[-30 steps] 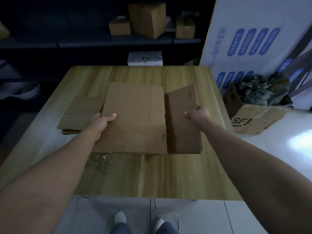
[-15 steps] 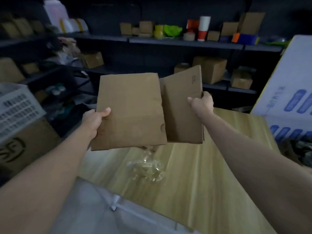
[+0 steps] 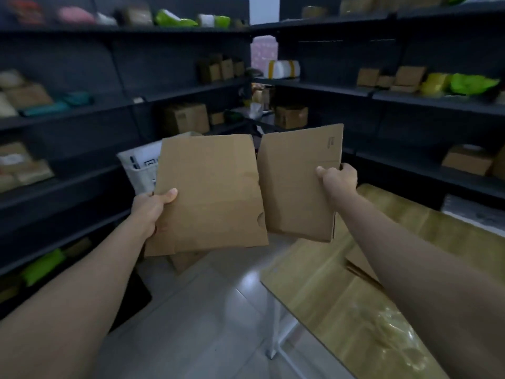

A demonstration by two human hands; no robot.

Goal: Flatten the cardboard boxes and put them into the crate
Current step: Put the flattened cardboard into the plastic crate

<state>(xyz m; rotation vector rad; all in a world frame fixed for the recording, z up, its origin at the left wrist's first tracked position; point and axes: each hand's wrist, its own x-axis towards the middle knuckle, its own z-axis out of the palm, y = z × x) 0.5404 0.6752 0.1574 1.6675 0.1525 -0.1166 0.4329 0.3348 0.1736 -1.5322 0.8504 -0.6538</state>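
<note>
Flattened box (image 3: 210,192): plain brown corrugated cardboard, matt and unprinted on the face toward you, with soft creases; you grip its edge in your left hand (image 3: 149,207).
Second flattened box (image 3: 297,184): the same matt brown cardboard, 1 small dark print mark near the top; your right hand (image 3: 338,177) pinches its edge.
Table (image 3: 314,272): pale wood-grain top, smooth, with a slight sheen.
Plastic film (image 3: 393,332): clear, crinkled and glossy, lying on your table.
Floor (image 3: 207,310): grey tiles, polished, showing a bright reflection.
Shelving (image 3: 426,98): dark, matt boards; you cannot tell the material.
Crate (image 3: 142,168): light, plastic-looking wall, mostly hidden.
</note>
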